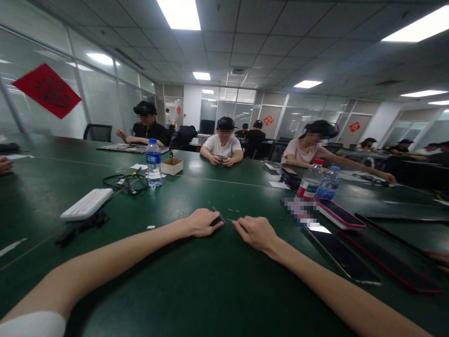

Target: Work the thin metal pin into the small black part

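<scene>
My left hand (203, 222) rests low over the green table (196, 281), its fingers closed around a small dark, flat-edged object (216, 220) whose kind I cannot make out. Facing it, a short gap away, my right hand (257, 231) is closed in a pinch. A thin pale sliver (229, 219) sticks out from its fingertips toward the left hand; what it is stays unclear. Pale scraps or marks (229, 209) show on the tabletop just beyond both hands.
At left lie a white power strip (87, 204) and black cables (126, 183), near a water bottle (153, 164) and a small open box (172, 165). Several phones (342, 252) and two bottles (310, 180) stand or lie at right. People sit across the table.
</scene>
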A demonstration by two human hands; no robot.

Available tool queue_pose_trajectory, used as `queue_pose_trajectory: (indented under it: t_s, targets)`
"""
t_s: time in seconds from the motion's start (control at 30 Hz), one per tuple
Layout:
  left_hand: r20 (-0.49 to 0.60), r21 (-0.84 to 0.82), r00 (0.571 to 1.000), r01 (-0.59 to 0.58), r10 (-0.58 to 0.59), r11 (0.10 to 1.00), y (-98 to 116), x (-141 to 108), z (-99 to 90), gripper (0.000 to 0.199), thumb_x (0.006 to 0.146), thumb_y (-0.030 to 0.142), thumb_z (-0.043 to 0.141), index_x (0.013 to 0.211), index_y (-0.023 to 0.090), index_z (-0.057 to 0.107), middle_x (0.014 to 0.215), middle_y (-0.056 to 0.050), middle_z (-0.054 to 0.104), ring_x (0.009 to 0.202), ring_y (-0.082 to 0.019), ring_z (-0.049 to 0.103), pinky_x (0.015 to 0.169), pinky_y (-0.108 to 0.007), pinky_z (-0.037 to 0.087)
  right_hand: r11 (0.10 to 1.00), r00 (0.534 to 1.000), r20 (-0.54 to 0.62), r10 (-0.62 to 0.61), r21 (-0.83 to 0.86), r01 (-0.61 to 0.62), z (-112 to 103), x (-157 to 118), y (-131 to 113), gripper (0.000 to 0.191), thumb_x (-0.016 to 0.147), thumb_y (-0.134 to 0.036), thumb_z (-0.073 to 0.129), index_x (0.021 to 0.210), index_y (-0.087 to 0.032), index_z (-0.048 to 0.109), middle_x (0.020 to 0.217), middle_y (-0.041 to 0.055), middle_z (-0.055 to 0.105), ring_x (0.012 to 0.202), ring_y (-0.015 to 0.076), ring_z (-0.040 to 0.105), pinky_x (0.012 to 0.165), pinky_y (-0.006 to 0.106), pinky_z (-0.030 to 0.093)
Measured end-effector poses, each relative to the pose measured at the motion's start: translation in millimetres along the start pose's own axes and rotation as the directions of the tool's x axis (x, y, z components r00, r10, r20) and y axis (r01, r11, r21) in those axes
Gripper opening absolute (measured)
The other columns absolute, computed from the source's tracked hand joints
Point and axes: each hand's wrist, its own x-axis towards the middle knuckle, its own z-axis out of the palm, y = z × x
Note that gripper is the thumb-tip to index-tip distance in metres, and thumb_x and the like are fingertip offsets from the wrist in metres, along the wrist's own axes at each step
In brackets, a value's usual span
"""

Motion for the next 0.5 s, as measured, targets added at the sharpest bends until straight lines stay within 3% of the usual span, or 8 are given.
queue_pose_trajectory:
  t_s: [0.1,0.3,0.5]
  targets:
    - [-0.006,-0.009,1.0,0.006,-0.006,1.0,0,0,1.0,0.043,0.095,0.052,0.027,0.098,0.018,0.054,0.087,-0.009,0.067,0.078,-0.024,0.064,0.066,-0.032,0.045,0.999,0.998,0.049,0.035,0.005,-0.036,1,0,7,0.049,0.099,-0.041,0.029,0.079,-0.015,0.066,0.069,0.0047,0.064,0.055,0.0095,0.052,0.052,0.022,0.026]
    - [-0.001,-0.031,0.999,-0.036,0.036,0.999,0,0,-1.1,0.039,0.095,0.049,0.029,0.099,0.019,0.053,0.088,-0.009,0.066,0.078,-0.022,0.064,0.066,-0.031,0.045,0.995,0.989,0.11,-0.098,-0.002,0.099,-1,2,-2,0.048,0.1,-0.042,0.027,0.086,-0.016,0.065,0.073,0.0047,0.064,0.056,0.0098,0.051,0.052,0.022,0.027]
    - [-0.001,-0.018,0.996,-0.092,0.092,0.996,0,-1,-4.4,0.036,0.096,0.046,0.03,0.097,0.018,0.052,0.085,-0.009,0.065,0.074,-0.023,0.063,0.063,-0.031,0.044,1.0,0.992,0.13,0.003,0.026,-0.006,-4,2,-4,0.05,0.1,-0.043,0.026,0.088,-0.016,0.065,0.074,0.005,0.064,0.057,0.0099,0.052,0.053,0.022,0.028]
